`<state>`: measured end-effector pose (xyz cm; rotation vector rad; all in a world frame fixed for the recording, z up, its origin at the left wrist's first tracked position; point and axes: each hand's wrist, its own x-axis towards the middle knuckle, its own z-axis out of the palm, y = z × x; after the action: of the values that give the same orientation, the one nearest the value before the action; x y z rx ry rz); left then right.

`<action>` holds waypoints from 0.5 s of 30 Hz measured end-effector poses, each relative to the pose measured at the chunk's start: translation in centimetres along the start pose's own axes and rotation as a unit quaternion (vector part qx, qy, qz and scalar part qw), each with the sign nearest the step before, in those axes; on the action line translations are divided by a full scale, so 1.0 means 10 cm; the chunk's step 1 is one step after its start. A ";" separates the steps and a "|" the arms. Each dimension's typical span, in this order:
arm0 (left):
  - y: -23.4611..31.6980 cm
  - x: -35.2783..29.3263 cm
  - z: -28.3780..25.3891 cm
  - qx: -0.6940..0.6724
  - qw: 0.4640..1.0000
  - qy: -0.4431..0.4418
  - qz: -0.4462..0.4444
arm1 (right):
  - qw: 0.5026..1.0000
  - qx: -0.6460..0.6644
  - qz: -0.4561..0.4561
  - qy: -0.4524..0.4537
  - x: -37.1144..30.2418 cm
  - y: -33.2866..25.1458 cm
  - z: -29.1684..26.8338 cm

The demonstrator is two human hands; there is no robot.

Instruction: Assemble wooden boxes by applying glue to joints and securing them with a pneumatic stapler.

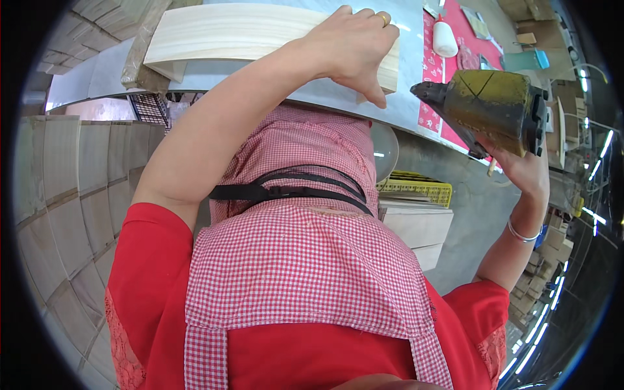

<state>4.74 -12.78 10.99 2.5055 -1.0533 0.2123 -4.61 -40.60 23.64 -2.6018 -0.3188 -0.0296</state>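
A pale wooden box (240,29) lies on the light-topped workbench (403,117) in front of me, its long grained panel facing up. My left hand (354,55) grips its right end, fingers over the far side and thumb down at the near edge. In my right hand (517,170) is a worn, yellowish-black nail gun (491,97), raised off the bench to the right of the box. Its dark nose points left toward the box's end, apart from it. My fingers around its handle are partly hidden by the tool's body.
A white squeeze bottle (444,38) with a red tip lies on red patterned sheeting (468,58) at the far right, near a teal container (528,60). Stacked wooden pieces (62,156) rise on the left. Below the bench, a yellow crate (422,188) stands by light panels (419,227).
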 end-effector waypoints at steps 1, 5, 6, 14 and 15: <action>0.01 0.00 -0.01 -0.003 1.000 -0.003 -0.003 | 0.999 -0.008 -0.012 -0.040 0.02 -0.02 -0.03; 0.04 -0.01 -0.04 -0.004 1.000 -0.015 -0.010 | 0.991 -0.031 -0.041 -0.124 0.08 -0.09 -0.06; 0.04 -0.02 -0.04 -0.002 1.000 -0.010 -0.009 | 0.990 -0.037 -0.046 -0.130 0.10 -0.09 -0.05; 0.07 -0.03 -0.13 -0.007 1.000 -0.018 -0.011 | 0.986 -0.055 -0.027 -0.152 0.19 -0.12 0.00; 0.08 -0.03 -0.17 -0.010 1.000 -0.024 -0.013 | 0.987 -0.061 -0.016 -0.150 0.20 -0.12 0.00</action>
<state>3.99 -12.43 12.68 2.5172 -1.0351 0.1330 -2.95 -39.16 24.33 -2.7215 -0.4775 0.3449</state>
